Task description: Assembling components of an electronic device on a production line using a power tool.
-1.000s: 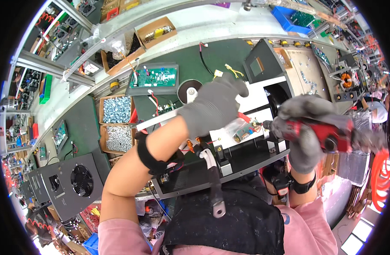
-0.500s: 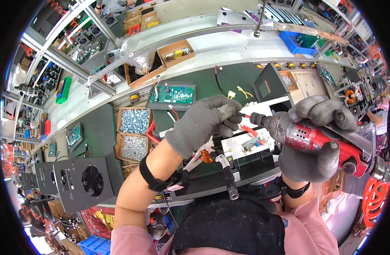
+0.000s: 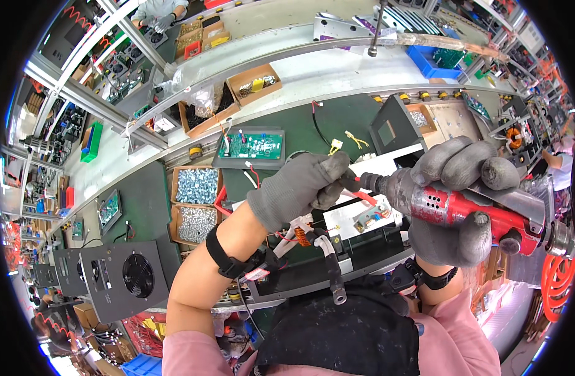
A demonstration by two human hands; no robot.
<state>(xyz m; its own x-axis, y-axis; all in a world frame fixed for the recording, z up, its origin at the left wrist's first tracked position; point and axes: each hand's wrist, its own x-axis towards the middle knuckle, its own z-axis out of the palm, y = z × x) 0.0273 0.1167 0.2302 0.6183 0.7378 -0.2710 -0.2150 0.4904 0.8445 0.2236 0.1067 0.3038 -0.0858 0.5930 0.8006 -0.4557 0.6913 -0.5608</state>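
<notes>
My right hand, in a grey glove, wraps round a red and grey power screwdriver held level and pointing left. My left hand, gloved too, has its fingers pinched together at the end of the driver's red bit. Whether a small screw sits between those fingers is hidden. Below both hands lies a dark metal housing. It holds a small circuit board on a white plate, a copper coil and a thick cable ending in a metal lug.
Beyond the housing rests a green circuit board in a grey tray. Cardboard boxes of blue-silver fasteners and silver fasteners stand left. A grey fan panel is farther left. A hanging rod comes down at the back; red coiled hose hangs right.
My left fingertips have come closer to the driver's chuck, so less of the bit shows. The screwdriver has shifted slightly left. A person's gloved hands have come further into view at the far left.
</notes>
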